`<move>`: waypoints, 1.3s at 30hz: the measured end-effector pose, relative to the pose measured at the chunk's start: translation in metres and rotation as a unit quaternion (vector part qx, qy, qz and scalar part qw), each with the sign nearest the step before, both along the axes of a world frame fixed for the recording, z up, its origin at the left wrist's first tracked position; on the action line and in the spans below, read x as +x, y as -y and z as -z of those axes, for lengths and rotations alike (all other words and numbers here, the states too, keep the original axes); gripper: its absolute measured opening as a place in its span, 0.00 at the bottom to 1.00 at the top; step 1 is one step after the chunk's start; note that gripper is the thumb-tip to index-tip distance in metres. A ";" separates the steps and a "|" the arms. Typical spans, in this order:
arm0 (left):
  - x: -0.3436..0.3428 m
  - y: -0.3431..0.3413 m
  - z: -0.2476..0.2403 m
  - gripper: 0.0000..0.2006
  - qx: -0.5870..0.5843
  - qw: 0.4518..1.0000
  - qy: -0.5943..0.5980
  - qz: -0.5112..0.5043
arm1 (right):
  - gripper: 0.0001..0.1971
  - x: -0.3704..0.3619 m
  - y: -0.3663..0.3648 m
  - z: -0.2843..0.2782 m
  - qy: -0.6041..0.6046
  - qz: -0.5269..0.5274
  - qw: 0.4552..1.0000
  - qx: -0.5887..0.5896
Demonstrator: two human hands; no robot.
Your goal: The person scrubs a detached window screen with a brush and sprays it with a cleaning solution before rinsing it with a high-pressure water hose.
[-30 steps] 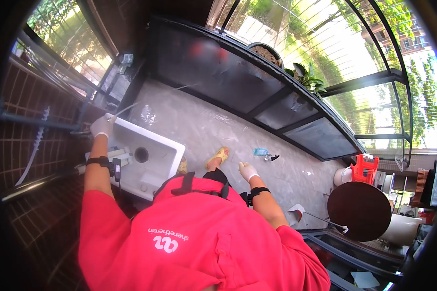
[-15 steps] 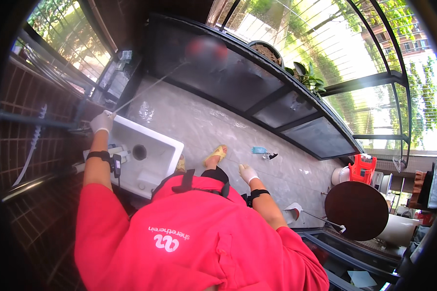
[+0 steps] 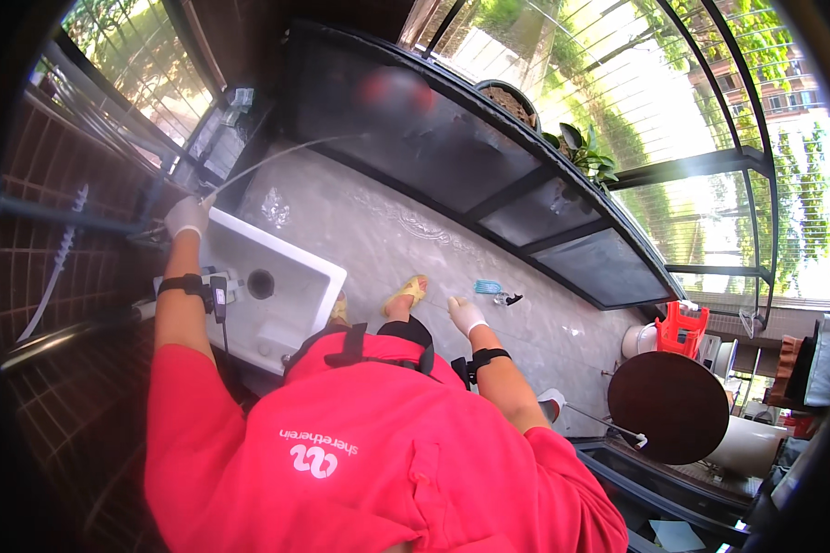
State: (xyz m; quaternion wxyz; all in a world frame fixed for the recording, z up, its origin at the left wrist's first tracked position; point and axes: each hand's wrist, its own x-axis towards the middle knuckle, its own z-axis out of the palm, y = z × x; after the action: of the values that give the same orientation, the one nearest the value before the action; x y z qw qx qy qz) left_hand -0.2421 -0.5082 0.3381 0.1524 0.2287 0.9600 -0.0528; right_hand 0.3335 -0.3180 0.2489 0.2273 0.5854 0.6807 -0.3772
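Note:
At the far left corner of the white sink [image 3: 318,318], my left hand [image 3: 188,217] in a pale glove has its fingers closed round something I cannot make out, close to the tap fittings. From it a thin pale stream [image 3: 277,153], seemingly water, arcs right toward the dark glass panel [image 3: 489,170]. The stream's far end fades against the glass. My right hand [image 3: 468,314], also gloved, hangs over the floor with its fingers curled and nothing visible in them.
Wet patches shine on the grey tiled floor [image 3: 360,221]. A light blue brush-like item [image 3: 488,287] lies there beside a small clear bottle [image 3: 505,300]. To the right are a round dark tabletop [image 3: 669,407], a red stool [image 3: 681,330] and a long-handled white tool [image 3: 609,422].
The stream from my left hand has gone from nearly straight to a bowed arc. Both hands have shifted slightly left, and the whole view has turned a little.

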 end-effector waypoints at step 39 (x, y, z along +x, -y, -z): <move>-0.039 -0.022 0.008 0.32 -0.029 0.995 0.014 -0.094 | 0.24 0.047 0.023 0.022 -0.002 -0.013 0.998 0.067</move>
State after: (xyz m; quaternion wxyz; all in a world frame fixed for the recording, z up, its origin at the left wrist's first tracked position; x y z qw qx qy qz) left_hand -0.2816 -0.4865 0.3305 0.1768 0.1334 0.9731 -0.0630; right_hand 0.3801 -0.3409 0.2266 0.1913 0.5896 0.7126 -0.3285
